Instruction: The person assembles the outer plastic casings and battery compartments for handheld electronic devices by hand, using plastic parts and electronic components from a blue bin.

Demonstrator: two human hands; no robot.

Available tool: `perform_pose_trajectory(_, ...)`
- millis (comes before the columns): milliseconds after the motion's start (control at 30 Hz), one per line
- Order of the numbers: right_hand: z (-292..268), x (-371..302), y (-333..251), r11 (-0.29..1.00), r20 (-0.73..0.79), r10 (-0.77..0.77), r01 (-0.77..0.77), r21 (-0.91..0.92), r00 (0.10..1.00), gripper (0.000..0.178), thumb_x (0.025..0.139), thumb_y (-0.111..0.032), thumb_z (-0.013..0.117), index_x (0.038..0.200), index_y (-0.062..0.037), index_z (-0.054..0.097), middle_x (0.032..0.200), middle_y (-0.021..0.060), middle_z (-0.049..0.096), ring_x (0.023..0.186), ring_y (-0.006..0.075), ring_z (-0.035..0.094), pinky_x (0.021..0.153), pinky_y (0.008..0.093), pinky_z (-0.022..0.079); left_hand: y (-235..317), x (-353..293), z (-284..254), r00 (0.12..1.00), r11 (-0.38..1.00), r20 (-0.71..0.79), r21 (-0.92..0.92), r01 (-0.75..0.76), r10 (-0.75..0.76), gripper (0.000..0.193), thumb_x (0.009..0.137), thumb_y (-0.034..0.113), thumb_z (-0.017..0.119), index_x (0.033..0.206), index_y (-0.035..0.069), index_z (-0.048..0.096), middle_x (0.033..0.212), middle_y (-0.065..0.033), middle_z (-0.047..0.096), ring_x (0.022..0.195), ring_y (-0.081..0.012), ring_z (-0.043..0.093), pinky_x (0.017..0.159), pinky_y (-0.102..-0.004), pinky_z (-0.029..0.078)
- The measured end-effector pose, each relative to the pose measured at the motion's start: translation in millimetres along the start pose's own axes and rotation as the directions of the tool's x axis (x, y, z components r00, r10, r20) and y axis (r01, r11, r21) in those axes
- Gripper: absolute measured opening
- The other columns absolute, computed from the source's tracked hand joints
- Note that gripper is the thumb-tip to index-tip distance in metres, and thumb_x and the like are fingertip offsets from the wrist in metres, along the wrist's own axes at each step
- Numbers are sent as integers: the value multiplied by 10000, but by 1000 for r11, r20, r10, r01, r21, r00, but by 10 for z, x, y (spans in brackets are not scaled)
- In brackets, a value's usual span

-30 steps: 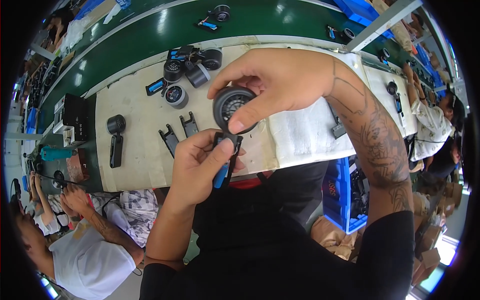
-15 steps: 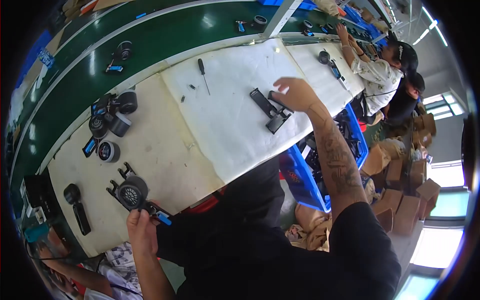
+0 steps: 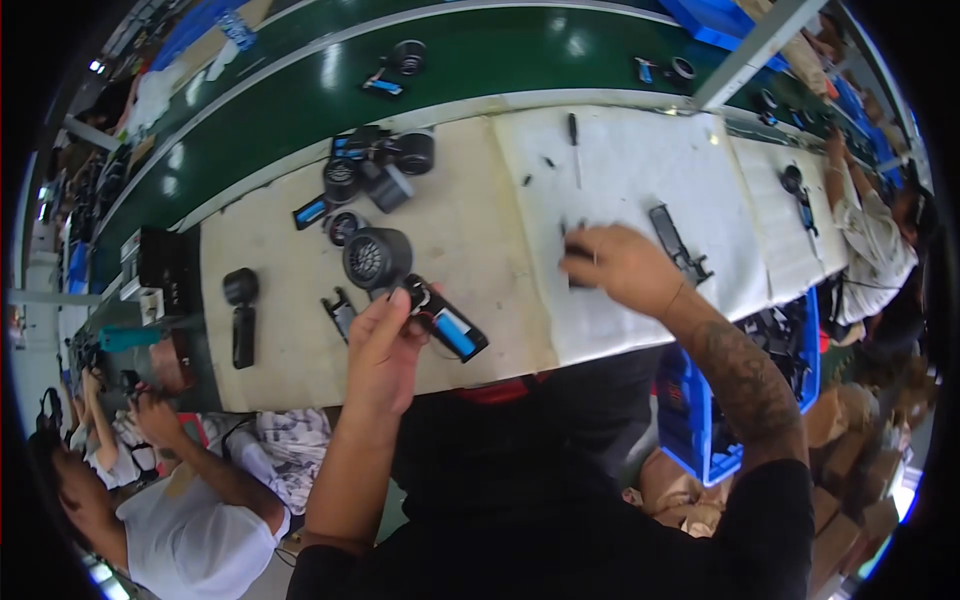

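Mostly black fan, round grille, open handle, blue battery

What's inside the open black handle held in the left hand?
A blue cylinder lies in the open black handle. Whatever is underneath the cylinder is covered, and the detail nearer the fan head is too small and blurred to name.
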State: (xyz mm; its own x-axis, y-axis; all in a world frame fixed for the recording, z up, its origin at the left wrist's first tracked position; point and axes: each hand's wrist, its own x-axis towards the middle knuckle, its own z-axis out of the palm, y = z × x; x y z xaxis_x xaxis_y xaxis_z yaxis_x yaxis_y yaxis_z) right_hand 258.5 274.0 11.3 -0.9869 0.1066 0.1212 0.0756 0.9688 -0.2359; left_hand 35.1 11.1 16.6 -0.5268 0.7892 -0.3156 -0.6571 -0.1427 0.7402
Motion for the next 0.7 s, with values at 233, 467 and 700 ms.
perform_pose_trajectory(233,197,89,-550,951,-356,309,-291,103,882,313,753,-121,756,1058,-55,732,1136,147,681,981,340,667,851,429,558,155,-32,74,992,996,-99,-29,-84,81,213,1047,196,597,1161,37,680,1255,-142,687,836,-61,609,771,-202,502)
perform_pose_trajectory(467,387,128,-721,849,-460,527,-458,261,714,358,770,-95,776,1120,-41,723,1082,142,715,963,348,672,792,433,554,42,57,112,989,993,-116,-63,-97,89,176,1037,189,610,1143,67,679,1182,-88,713,923,-101,635,856,-254,516)
perform_pose_trajectory(700,10,689,-1368,981,-621,63,66,183,781,449,698,-11,781,1137,-96,750,1239,83,687,1009,254,644,845,356,497,-18,56,239,999,983,-14,-183,-31,29,206,1035,212,582,1157,71,668,1111,-43,717,1025,-144,657,955,-320,511)
